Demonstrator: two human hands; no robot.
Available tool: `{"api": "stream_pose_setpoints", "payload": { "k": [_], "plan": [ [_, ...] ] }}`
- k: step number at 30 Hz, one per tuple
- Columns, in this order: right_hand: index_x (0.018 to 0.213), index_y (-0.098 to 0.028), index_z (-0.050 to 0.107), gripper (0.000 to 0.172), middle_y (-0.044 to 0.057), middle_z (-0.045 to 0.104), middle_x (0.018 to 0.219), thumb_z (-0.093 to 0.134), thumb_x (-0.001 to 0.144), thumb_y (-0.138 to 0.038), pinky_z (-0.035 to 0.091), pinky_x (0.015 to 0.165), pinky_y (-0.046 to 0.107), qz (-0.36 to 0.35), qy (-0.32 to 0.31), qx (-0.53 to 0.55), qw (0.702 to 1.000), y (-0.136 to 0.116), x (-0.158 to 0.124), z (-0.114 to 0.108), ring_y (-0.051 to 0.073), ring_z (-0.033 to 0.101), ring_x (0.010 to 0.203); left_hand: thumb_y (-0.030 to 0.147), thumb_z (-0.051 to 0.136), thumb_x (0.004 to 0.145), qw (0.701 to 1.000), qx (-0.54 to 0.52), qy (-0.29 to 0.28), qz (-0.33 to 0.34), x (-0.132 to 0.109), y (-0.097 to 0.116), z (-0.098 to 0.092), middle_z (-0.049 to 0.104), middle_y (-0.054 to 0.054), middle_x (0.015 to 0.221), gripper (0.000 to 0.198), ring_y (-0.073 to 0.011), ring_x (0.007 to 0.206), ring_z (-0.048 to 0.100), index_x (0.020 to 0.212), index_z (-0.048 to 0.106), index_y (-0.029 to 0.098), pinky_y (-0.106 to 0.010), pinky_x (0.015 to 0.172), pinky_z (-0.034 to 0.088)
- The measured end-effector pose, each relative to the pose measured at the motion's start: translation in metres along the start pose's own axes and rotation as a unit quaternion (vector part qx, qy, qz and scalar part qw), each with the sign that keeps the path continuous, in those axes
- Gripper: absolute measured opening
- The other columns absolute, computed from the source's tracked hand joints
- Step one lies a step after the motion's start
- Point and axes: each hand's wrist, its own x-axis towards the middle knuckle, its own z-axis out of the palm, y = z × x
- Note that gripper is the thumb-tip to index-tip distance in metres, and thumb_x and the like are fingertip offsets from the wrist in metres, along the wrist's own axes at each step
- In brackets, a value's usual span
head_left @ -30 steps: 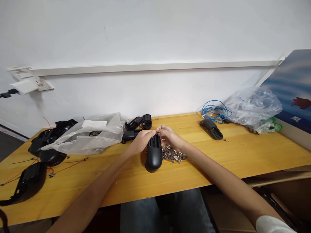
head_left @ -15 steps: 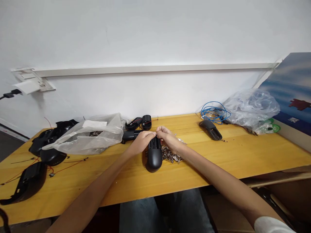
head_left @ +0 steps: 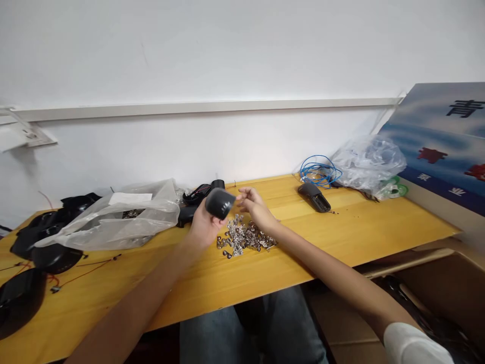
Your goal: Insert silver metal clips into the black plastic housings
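Note:
My left hand point(head_left: 204, 226) grips a black rounded plastic housing point(head_left: 220, 203), lifted and tilted above the table. Its smooth outer side with small pale marks shows; the slotted side is turned away. My right hand point(head_left: 254, 206) is just right of the housing, fingers loosely bent and apart, with nothing visible in them. Below both hands lies a pile of small shiny metal contact pieces point(head_left: 244, 236) on the yellow wooden table point(head_left: 295, 247).
A plastic bag point(head_left: 151, 222) with metal pieces and several black housings point(head_left: 56, 258) with wires lie left. Another black housing point(head_left: 314, 197), a blue cable coil point(head_left: 320, 172) and clear bags point(head_left: 369, 162) stand right. Under the table edge is a cardboard box point(head_left: 428, 273).
The housing has come up off the table, turned over in my left hand, uncovering more metal pieces. My right hand has separated from the left. The view has swung right.

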Motion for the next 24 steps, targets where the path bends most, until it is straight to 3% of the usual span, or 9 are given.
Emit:
{"api": "stream_pose_setpoints", "payload": {
  "k": [3, 7, 10, 15, 17, 19, 22, 24],
  "plan": [
    [0.122, -0.027, 0.053, 0.056, 0.005, 0.060, 0.118, 0.074, 0.070, -0.032, 0.048, 0.101, 0.042, -0.039, 0.041, -0.025, 0.998, 0.005, -0.025, 0.009, 0.024, 0.058, 0.113, 0.035, 0.052, 0.107, 0.996, -0.049, 0.043, 0.060, 0.000, 0.001, 0.003, 0.035, 0.008, 0.054, 0.044, -0.0048, 0.039, 0.027, 0.068, 0.040, 0.020, -0.020, 0.046, 0.035],
    [0.127, -0.029, 0.051, 0.064, 0.006, 0.062, 0.130, 0.083, 0.074, -0.042, 0.044, 0.111, 0.043, 0.004, 0.017, 0.070, 0.997, -0.008, -0.058, 0.031, 0.026, 0.055, 0.129, 0.051, 0.055, 0.106, 0.976, 0.056, 0.081, 0.192, 0.000, -0.010, 0.005, 0.049, 0.007, 0.063, 0.034, -0.0083, 0.047, 0.045, 0.089, 0.049, 0.022, -0.022, 0.052, 0.042],
    [0.116, -0.029, 0.055, 0.054, 0.004, 0.068, 0.123, 0.082, 0.077, -0.052, 0.049, 0.104, 0.040, 0.037, 0.006, 0.162, 0.986, -0.029, -0.064, 0.039, 0.026, 0.061, 0.122, 0.060, 0.051, 0.104, 0.943, 0.217, 0.043, 0.249, -0.007, -0.022, 0.005, 0.064, 0.001, 0.084, 0.035, -0.0142, 0.064, 0.062, 0.110, 0.049, 0.025, -0.028, 0.064, 0.052],
    [0.104, -0.026, 0.057, 0.049, 0.006, 0.072, 0.106, 0.080, 0.078, -0.062, 0.057, 0.079, 0.036, 0.058, 0.029, 0.208, 0.976, -0.048, -0.059, 0.027, 0.025, 0.066, 0.098, 0.054, 0.052, 0.103, 0.829, 0.457, -0.023, 0.321, -0.023, -0.031, -0.001, 0.071, -0.010, 0.109, 0.037, -0.0227, 0.089, 0.070, 0.123, 0.052, 0.023, -0.038, 0.086, 0.057],
    [0.102, -0.027, 0.057, 0.047, 0.005, 0.071, 0.099, 0.080, 0.080, -0.061, 0.057, 0.073, 0.034, 0.087, 0.049, 0.207, 0.973, -0.047, -0.059, 0.018, 0.024, 0.066, 0.091, 0.049, 0.054, 0.102, 0.796, 0.502, -0.057, 0.333, -0.028, -0.032, -0.004, 0.073, -0.012, 0.116, 0.036, -0.0265, 0.106, 0.070, 0.126, 0.054, 0.022, -0.040, 0.095, 0.056],
    [0.100, -0.027, 0.057, 0.043, 0.004, 0.070, 0.095, 0.079, 0.081, -0.059, 0.056, 0.069, 0.033, 0.112, 0.063, 0.219, 0.967, -0.045, -0.060, 0.010, 0.022, 0.065, 0.084, 0.047, 0.055, 0.102, 0.784, 0.520, -0.100, 0.325, -0.031, -0.034, -0.006, 0.072, -0.013, 0.125, 0.038, -0.0285, 0.118, 0.069, 0.130, 0.055, 0.021, -0.042, 0.101, 0.055],
    [0.099, -0.026, 0.060, 0.040, 0.003, 0.069, 0.092, 0.079, 0.083, -0.057, 0.055, 0.064, 0.031, 0.136, 0.076, 0.240, 0.958, -0.040, -0.065, 0.001, 0.019, 0.063, 0.075, 0.047, 0.055, 0.104, 0.771, 0.533, -0.153, 0.314, -0.031, -0.039, -0.009, 0.070, -0.014, 0.137, 0.045, -0.0288, 0.129, 0.066, 0.141, 0.053, 0.021, -0.043, 0.108, 0.053],
    [0.097, -0.025, 0.061, 0.042, 0.002, 0.068, 0.086, 0.080, 0.081, -0.059, 0.053, 0.061, 0.029, 0.151, 0.075, 0.239, 0.956, -0.036, -0.070, -0.001, 0.017, 0.062, 0.070, 0.046, 0.054, 0.106, 0.742, 0.557, -0.177, 0.329, -0.030, -0.042, -0.012, 0.067, -0.014, 0.144, 0.049, -0.0284, 0.133, 0.065, 0.148, 0.051, 0.023, -0.043, 0.111, 0.052]
  ]
}}
